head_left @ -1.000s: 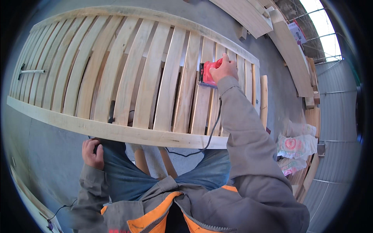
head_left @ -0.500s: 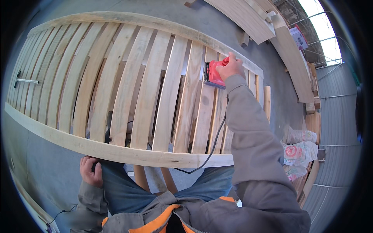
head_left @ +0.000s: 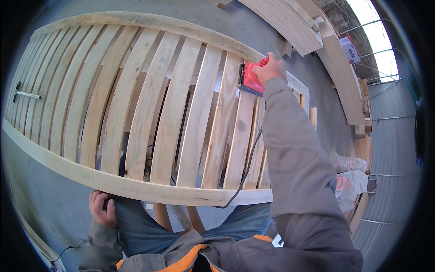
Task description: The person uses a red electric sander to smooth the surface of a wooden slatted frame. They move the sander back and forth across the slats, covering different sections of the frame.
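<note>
My right hand [head_left: 270, 71] grips a red electric sander [head_left: 252, 78] from above. The sander rests on the slats near the far rail, toward the right end of a pale wooden slatted frame [head_left: 149, 191]. Its black cord [head_left: 252, 156] runs back across the slats and over the near rail. At the lower left, my left hand [head_left: 102, 208] lies on my jeans beside the near rail. Its fingers are loosely bent, the thumb stands apart, and I see nothing held in it.
A hammer-like tool with a pale handle [head_left: 28, 94] lies on the frame's left end. Wooden boards [head_left: 340, 72] are stacked at the far right, with white plastic bags [head_left: 351, 186] nearby. A corrugated metal wall [head_left: 392, 149] stands to the right.
My right hand has slid the sander a little farther away along the slats, closer to the far rail. The view has shifted slightly. My left hand stays at the near rail.
</note>
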Motion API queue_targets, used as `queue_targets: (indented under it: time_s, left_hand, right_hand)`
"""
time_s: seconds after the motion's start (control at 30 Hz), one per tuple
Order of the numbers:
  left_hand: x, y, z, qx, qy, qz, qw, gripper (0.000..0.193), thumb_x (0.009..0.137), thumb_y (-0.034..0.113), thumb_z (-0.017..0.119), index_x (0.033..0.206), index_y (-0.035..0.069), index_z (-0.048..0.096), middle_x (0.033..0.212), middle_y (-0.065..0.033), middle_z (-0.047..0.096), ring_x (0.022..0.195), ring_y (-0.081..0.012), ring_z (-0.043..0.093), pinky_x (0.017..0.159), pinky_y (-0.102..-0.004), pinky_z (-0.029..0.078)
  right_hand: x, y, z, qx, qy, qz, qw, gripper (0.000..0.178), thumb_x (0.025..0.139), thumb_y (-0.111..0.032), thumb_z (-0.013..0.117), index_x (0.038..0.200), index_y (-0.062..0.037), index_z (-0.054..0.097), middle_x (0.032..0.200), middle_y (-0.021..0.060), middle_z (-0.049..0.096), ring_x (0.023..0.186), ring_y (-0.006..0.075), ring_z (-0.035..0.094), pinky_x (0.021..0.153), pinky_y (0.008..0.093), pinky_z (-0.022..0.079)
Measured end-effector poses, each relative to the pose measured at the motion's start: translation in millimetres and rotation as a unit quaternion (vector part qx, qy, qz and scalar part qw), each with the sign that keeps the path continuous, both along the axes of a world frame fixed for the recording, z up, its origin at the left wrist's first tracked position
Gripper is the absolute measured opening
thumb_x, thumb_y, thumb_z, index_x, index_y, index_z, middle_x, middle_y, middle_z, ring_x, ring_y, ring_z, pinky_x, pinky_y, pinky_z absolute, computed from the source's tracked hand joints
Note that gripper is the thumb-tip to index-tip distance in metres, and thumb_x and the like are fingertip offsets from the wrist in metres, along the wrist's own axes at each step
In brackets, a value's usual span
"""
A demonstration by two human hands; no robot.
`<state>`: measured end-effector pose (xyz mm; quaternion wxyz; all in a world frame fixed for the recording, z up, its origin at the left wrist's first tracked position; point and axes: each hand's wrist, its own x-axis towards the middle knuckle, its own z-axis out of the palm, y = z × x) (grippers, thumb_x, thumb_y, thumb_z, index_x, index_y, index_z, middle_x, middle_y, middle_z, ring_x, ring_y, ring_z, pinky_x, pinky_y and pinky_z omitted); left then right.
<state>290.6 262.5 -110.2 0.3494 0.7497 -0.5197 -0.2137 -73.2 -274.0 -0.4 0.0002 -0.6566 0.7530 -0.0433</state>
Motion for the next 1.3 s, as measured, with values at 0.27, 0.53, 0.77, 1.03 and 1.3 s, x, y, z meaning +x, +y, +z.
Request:
queue_targets:
  time_s: [0.27, 0.53, 0.77, 1.03, 1.3]
  left_hand:
    - [2.0, 1.9, 3.6, 0.002, -0.008, 0.013, 1.000, 0.013, 0.082, 0.003, 0.064, 0.095, -0.001, 0.065, 0.106, -0.0196, 0.069, 0.102, -0.0406, 0.062, 0.093, -0.0480, 0.049]
    - [3.9, 5.1, 2.5, 0.005, -0.006, 0.027, 1.000, 0.014, 0.083, 0.004, 0.066, 0.096, 0.000, 0.067, 0.107, -0.0187, 0.070, 0.103, -0.0395, 0.063, 0.094, -0.0468, 0.050]
    - [8.2, 20.9, -11.1, -0.023, -0.016, 0.035, 0.999, 0.015, 0.086, 0.007, 0.069, 0.099, 0.000, 0.068, 0.107, -0.0169, 0.071, 0.102, -0.0371, 0.065, 0.094, -0.0443, 0.052]
    - [6.7, 28.6, -18.2, -0.036, -0.017, 0.037, 0.999, 0.015, 0.088, 0.010, 0.070, 0.100, 0.000, 0.070, 0.107, -0.0177, 0.071, 0.104, -0.0376, 0.065, 0.095, -0.0447, 0.052]
    - [5.7, 33.1, -24.2, -0.035, -0.064, 0.032, 0.997, 0.015, 0.089, 0.013, 0.071, 0.101, 0.002, 0.072, 0.108, -0.0156, 0.072, 0.105, -0.0370, 0.066, 0.097, -0.0448, 0.052]
  right_hand:
    - [5.3, -27.5, -0.8, -0.003, -0.006, -0.006, 1.000, 0.081, 0.085, -0.037, 0.073, 0.160, -0.0241, 0.045, 0.151, 0.0180, 0.053, 0.139, 0.0366, 0.057, 0.114, 0.0454, 0.050]
    - [-6.4, -16.9, -0.9, -0.011, -0.021, 0.011, 1.000, 0.082, 0.085, -0.036, 0.074, 0.160, -0.0220, 0.045, 0.150, 0.0222, 0.053, 0.139, 0.0393, 0.057, 0.115, 0.0443, 0.048]
    - [-20.9, 51.3, -2.4, -0.006, -0.017, -0.001, 1.000, 0.084, 0.086, -0.041, 0.079, 0.160, -0.0168, 0.047, 0.149, 0.0248, 0.053, 0.136, 0.0424, 0.058, 0.113, 0.0474, 0.051]
    - [-67.8, 160.1, -6.2, -0.002, -0.022, 0.012, 1.000, 0.088, 0.079, -0.031, 0.081, 0.158, -0.0160, 0.046, 0.144, 0.0237, 0.052, 0.130, 0.0422, 0.061, 0.112, 0.0478, 0.052]
    - [-47.9, 252.7, 1.6, 0.034, -0.038, 0.046, 0.998, 0.086, 0.079, -0.029, 0.080, 0.158, -0.0199, 0.047, 0.144, 0.0202, 0.052, 0.134, 0.0413, 0.056, 0.111, 0.0492, 0.051]
